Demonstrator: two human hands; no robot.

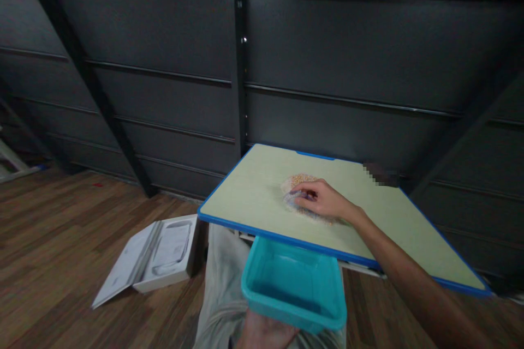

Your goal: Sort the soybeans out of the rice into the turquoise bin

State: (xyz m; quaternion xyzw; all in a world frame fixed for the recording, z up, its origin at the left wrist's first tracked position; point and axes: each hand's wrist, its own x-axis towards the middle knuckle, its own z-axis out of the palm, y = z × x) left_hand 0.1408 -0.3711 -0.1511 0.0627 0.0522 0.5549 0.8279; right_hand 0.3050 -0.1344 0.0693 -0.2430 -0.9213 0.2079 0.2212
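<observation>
My right hand (323, 199) is over a small heap of pale and orange-tan grains (297, 180) on a pale yellow tabletop (241, 196) with a blue rim. Its fingers are curled toward the thumb, close to the grains. Something bluish and purple shows between and under the fingertips, too blurred to name. Just below the tabletop's near edge, my left hand (266, 332) supports a turquoise plastic tub (295, 311) from its near side and underneath. The tub's inside shows no contents, and most of the left fingers are hidden beneath it.
An open white box (164, 283) with a moulded insert lies on the wooden floor (61, 240) at left. My legs (221, 289) in light trousers are under the tub. A dark panelled wall (172, 38) rises behind the table. A dark pixelated patch (380, 174) covers the table's far right edge.
</observation>
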